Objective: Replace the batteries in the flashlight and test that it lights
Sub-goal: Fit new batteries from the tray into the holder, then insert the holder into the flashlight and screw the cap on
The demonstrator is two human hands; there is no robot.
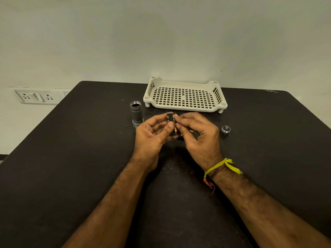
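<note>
The grey flashlight body [136, 112] stands upright on its head on the dark table, open threaded end up. Its silver tail cap [225, 129] lies to the right on the table. Between them, above the table, my left hand [152, 138] and my right hand [198, 138] both grip a small black battery holder [172, 120] with gold-and-black batteries in it. Thumbs and fingertips pinch it from both sides; its lower part is hidden by my fingers.
A cream perforated plastic tray [185, 108] sits at the back of the table [71, 158], just behind my hands. A wall socket panel [36, 97] is on the wall to the left, beyond the table's edge.
</note>
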